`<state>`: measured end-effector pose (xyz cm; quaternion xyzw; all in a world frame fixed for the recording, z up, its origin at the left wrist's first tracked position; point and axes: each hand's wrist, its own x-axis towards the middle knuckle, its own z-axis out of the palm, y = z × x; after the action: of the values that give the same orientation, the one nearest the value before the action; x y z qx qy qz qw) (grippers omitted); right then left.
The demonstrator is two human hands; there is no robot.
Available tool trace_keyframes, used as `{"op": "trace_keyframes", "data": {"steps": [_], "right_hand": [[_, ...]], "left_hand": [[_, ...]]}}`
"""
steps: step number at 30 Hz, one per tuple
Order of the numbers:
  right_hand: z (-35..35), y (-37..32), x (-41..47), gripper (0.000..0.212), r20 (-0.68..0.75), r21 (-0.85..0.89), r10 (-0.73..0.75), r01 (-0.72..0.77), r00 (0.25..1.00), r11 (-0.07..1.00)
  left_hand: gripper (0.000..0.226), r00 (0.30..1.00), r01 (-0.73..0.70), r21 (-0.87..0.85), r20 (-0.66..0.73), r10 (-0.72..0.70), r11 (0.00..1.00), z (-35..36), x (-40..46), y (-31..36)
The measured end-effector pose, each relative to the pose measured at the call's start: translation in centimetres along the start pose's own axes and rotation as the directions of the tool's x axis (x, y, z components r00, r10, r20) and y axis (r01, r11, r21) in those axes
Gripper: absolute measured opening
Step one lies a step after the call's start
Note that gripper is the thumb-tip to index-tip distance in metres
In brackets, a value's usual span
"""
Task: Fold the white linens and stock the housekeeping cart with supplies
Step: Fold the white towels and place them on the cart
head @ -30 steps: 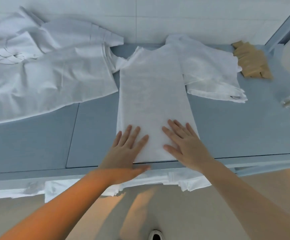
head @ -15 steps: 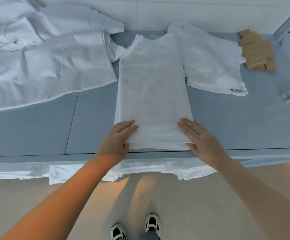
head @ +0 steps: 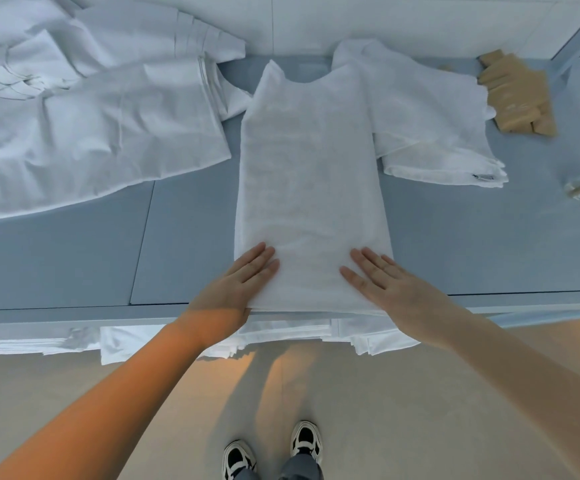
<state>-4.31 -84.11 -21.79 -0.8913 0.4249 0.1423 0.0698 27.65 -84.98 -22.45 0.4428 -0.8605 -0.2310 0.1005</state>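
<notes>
White folded linen [head: 311, 188], left hand [head: 234, 289], right hand [head: 390, 289] flat on near end

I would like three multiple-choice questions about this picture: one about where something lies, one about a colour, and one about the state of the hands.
1. Where do the tan packets lie?
A. at the far right of the counter
B. on the floor
C. under the left hand

2. What colour is the counter?
A. red
B. grey-blue
C. black

3. How do the two hands meet the folded linen?
A. both flat on its near end
B. both clenched in fists above it
C. one lifts it high

Answers:
1 A, the packets sit by the far right corner, beyond the crumpled white cloth.
2 B, its bare surface is grey-blue.
3 A, the left hand and the right hand lie with straight fingers on the linen.
</notes>
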Motion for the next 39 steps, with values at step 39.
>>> {"op": "trace_keyframes", "data": {"steps": [39], "right_hand": [[-1.0, -1.4, 10.6, 0.069, -0.212, 0.208, 0.400, -0.359, 0.892, 0.910]], "left_hand": [[0.038, 0.781, 0.285, -0.314, -0.471, -0.409, 0.906, -1.0, 10.4, -1.9]]}}
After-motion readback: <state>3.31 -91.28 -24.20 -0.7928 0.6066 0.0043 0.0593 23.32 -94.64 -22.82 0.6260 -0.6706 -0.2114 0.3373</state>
